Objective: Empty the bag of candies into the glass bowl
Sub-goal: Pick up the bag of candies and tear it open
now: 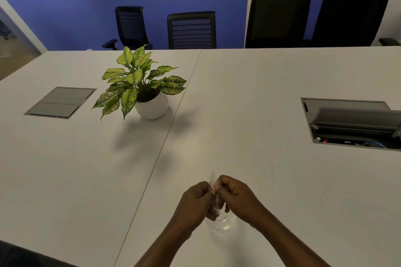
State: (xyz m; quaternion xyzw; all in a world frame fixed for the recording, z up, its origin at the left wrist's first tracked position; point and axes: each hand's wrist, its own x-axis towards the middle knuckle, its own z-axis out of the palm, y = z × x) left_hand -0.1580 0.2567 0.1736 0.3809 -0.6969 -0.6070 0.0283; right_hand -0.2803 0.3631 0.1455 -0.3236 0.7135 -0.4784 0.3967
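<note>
A small clear plastic bag [213, 179] is pinched between both hands near the table's front edge. My left hand [194, 200] grips its left side and my right hand [235, 196] grips its right side, fingertips meeting at the top. Directly below the hands stands a clear glass bowl [221, 222], partly hidden by my fingers. The bag hangs over the bowl. Whether candies are in the bag or the bowl I cannot tell.
A potted plant in a white pot [149, 106] stands at the middle left of the white table [260, 93]. A closed cable hatch [60, 102] lies far left, an open one [351, 123] at the right. Black office chairs [192, 29] line the far side.
</note>
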